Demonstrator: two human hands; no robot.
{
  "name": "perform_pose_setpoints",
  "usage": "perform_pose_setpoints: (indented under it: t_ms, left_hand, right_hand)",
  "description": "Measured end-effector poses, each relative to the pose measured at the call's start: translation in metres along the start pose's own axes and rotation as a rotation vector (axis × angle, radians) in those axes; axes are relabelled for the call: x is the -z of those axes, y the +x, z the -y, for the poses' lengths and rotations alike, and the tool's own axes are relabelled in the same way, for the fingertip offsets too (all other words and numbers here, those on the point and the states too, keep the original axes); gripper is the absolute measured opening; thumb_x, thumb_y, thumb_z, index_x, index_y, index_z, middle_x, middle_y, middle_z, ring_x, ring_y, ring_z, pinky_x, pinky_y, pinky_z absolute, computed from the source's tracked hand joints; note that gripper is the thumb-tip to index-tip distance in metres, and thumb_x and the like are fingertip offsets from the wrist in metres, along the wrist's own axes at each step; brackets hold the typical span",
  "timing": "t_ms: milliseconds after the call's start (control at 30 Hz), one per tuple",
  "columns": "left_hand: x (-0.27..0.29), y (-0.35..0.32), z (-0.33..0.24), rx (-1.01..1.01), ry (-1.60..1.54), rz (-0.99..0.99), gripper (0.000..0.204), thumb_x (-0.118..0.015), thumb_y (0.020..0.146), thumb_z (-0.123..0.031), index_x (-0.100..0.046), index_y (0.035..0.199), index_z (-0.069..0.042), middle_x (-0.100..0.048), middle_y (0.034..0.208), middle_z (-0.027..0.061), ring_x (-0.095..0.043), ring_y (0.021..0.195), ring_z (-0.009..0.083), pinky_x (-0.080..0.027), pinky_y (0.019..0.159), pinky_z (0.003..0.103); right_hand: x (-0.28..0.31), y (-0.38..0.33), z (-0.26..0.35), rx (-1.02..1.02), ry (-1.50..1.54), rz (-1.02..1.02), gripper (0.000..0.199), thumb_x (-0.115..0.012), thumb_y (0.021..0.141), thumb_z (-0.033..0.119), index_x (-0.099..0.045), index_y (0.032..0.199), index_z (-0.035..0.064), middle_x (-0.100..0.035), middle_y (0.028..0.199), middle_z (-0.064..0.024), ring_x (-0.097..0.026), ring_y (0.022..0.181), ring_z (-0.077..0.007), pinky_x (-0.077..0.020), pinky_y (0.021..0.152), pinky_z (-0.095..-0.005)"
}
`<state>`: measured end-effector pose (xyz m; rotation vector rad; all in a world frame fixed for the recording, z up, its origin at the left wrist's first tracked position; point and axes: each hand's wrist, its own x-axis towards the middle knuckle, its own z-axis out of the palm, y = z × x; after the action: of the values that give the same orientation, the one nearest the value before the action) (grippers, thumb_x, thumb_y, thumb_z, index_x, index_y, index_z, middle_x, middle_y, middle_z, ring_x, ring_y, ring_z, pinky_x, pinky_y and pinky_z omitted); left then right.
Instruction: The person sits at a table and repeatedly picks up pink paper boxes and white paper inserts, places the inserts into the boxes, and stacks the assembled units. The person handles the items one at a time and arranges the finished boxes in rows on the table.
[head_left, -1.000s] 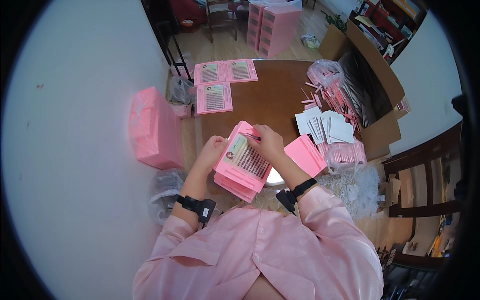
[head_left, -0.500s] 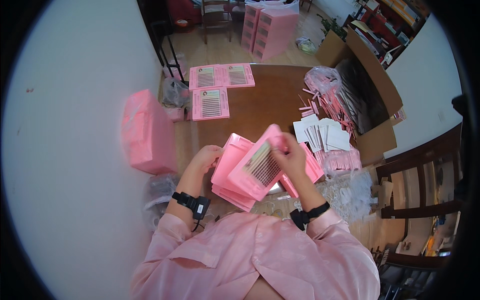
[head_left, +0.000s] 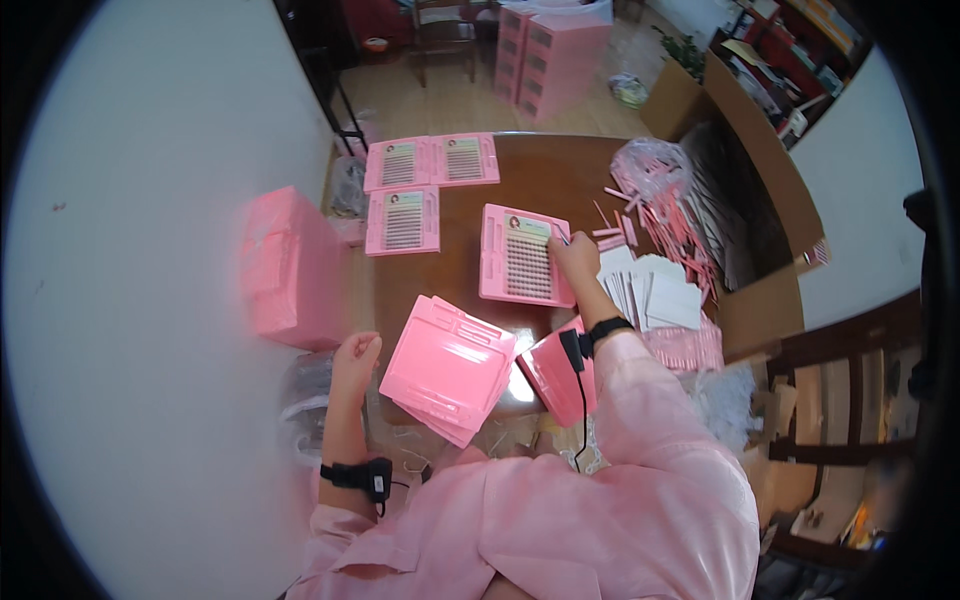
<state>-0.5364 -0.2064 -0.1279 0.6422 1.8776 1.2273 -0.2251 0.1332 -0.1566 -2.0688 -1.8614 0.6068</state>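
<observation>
My right hand [head_left: 577,262] grips the right edge of a pink false-eyelash tray [head_left: 490,262], whose card carries rows of dark lashes. The tray is over the middle of the brown table; whether it touches the top I cannot tell. My left hand [head_left: 358,362] is held with curled fingers beside a stack of pink trays [head_left: 450,355], apart from it, and nothing shows in it. The stack is fanned unevenly at the table's near edge. Under my right forearm lies another pink tray stack [head_left: 562,375], partly covered.
Three filled lash trays [head_left: 404,222] lie at the far left of the table [head_left: 560,165]. To the right are white cards [head_left: 670,300], pink sticks [head_left: 665,225] and an open cardboard box [head_left: 775,170]. A pink wrapped block [head_left: 290,270] stands by the wall.
My right hand has carried the filled tray forward from above the stack to over the table's middle. My left hand has let go of the stack and drawn back left.
</observation>
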Motion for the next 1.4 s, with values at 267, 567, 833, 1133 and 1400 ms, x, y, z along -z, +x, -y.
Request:
perform_pose_setpoints:
  t_ms: [267, 567, 833, 1133, 1400]
  left_hand:
    - [0.0, -0.07, 0.024, 0.134, -0.02, -0.219, 0.024, -0.066, 0.099, -0.015, -0.066, 0.117, 0.0, -0.061, 0.084, -0.0031, -0.055, 0.073, 0.0062, -0.045, 0.066, 0.022]
    - [0.011, -0.068, 0.028, 0.217, -0.007, -0.328, 0.022, -0.063, 0.099, -0.017, -0.068, 0.117, -0.004, -0.065, 0.088, -0.0007, -0.058, 0.074, 0.0079, -0.044, 0.064, 0.023]
    - [-0.002, -0.042, -0.023, -0.05, 0.123, -0.351, 0.02, -0.062, 0.1, -0.012, -0.065, 0.116, -0.001, -0.06, 0.086, -0.0028, -0.054, 0.076, 0.0058, -0.044, 0.068, 0.021]
    - [-0.104, -0.082, -0.098, -0.282, 0.051, -0.272, 0.021, -0.063, 0.098, -0.008, -0.065, 0.117, -0.001, -0.059, 0.09, -0.0025, -0.053, 0.079, 0.004, -0.044, 0.072, 0.019]
    - [-0.225, -0.109, -0.122, -0.47, 0.257, -0.128, 0.02, -0.068, 0.093, -0.005, -0.069, 0.112, -0.001, -0.063, 0.089, -0.0005, -0.057, 0.082, 0.0058, -0.049, 0.073, 0.021]
  right_hand:
    - [-0.084, 0.101, 0.091, 0.106, -0.082, 0.12, 0.049, -0.073, 0.083, 0.044, -0.069, 0.115, 0.007, -0.074, 0.112, -0.0161, -0.072, 0.104, -0.0334, -0.0573, 0.088, -0.0448]
    - [-0.127, 0.127, 0.111, 0.065, -0.098, 0.158, 0.052, -0.073, 0.084, 0.05, -0.071, 0.115, 0.0074, -0.074, 0.113, -0.0144, -0.072, 0.104, -0.0328, -0.0582, 0.086, -0.0443]
    - [-0.032, 0.107, 0.033, 0.093, -0.117, 0.27, 0.047, -0.076, 0.078, 0.045, -0.075, 0.107, 0.008, -0.074, 0.107, -0.0161, -0.071, 0.102, -0.0341, -0.0563, 0.088, -0.0449]
    - [0.148, 0.064, -0.221, 0.189, -0.323, 0.133, 0.074, -0.089, 0.064, 0.034, -0.063, 0.129, 0.011, -0.064, 0.133, -0.0163, -0.067, 0.111, -0.0334, -0.0546, 0.093, -0.0443]
    - [0.167, 0.042, -0.313, 0.53, -0.516, 0.329, 0.125, -0.094, 0.052, 0.027, -0.027, 0.159, 0.029, -0.046, 0.15, -0.0216, -0.067, 0.112, -0.0382, -0.0571, 0.09, -0.0454]
